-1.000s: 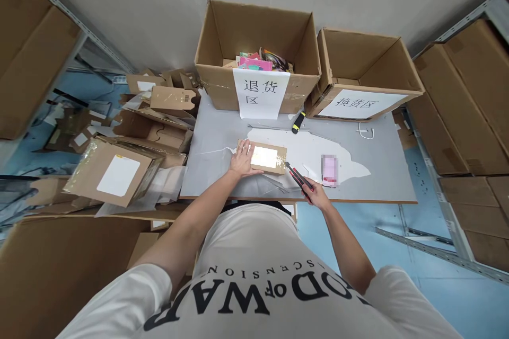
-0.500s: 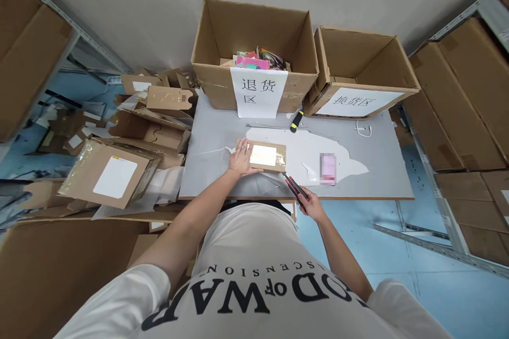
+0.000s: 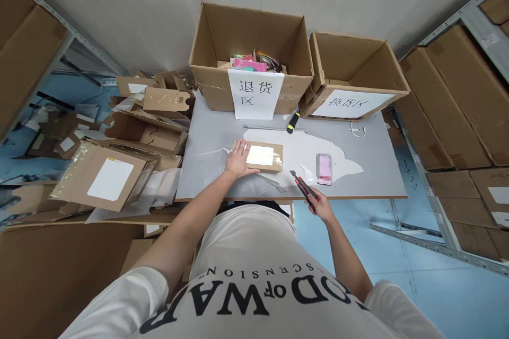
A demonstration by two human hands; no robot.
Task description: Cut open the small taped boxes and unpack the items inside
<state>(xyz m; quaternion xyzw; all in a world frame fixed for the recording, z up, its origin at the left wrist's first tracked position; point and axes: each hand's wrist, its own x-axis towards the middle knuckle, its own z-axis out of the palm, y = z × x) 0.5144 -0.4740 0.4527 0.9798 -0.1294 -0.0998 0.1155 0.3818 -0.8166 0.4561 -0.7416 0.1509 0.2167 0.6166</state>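
Note:
On the grey table lies a small brown cardboard box with a white label and clear tape. My left hand holds its left end, fingers reaching to the far edge and thumb along the near edge. My right hand is closed around a black and red utility knife. The knife points up and left, its tip a little apart from the box's right front corner. To the right of the box lies a pink package, partly blurred out.
Behind stand a large carton with colourful packets inside and another open carton, both with paper signs. A black and yellow tool and a white loop lie on the table. Opened boxes pile up at left.
My right hand has drawn the knife to the right, away from the box's front corner. My left hand stays on the box. The whole view has shifted slightly.

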